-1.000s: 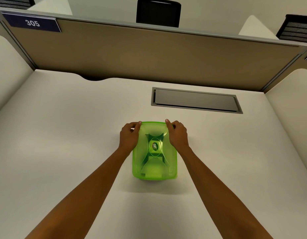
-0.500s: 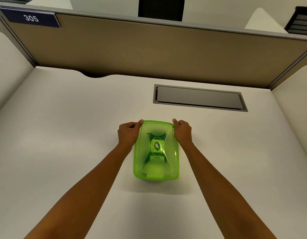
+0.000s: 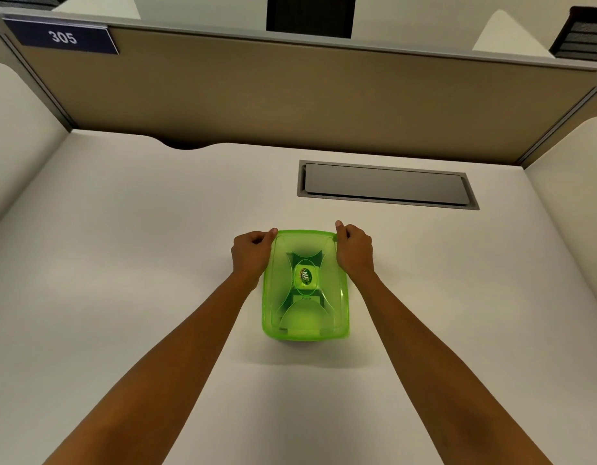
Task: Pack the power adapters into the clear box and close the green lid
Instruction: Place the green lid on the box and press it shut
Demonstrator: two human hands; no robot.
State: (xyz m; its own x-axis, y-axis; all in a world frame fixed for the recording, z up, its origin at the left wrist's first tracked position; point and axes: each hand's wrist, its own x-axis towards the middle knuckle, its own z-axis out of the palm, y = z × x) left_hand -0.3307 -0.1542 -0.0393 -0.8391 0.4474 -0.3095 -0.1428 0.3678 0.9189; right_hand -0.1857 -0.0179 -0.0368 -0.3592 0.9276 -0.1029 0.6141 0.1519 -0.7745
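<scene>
Curled left hand (image 3: 252, 255) and right hand (image 3: 355, 251) pinch the see-through green plastic lid's (image 3: 305, 286) far corners; near corners maybe unsnapped, could pop up.

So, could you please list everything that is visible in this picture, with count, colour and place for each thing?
green lid: one, translucent green, on the box at the middle of the desk
desk: one, off-white, fills the lower view
cable hatch: one, grey, set in the desk, far right of the box
partition: one, tan, behind the desk
number sign: one, dark blue with white 305, top left of the partition
left hand: one, curled at the lid's far left corner
right hand: one, curled at the lid's far right corner
</scene>
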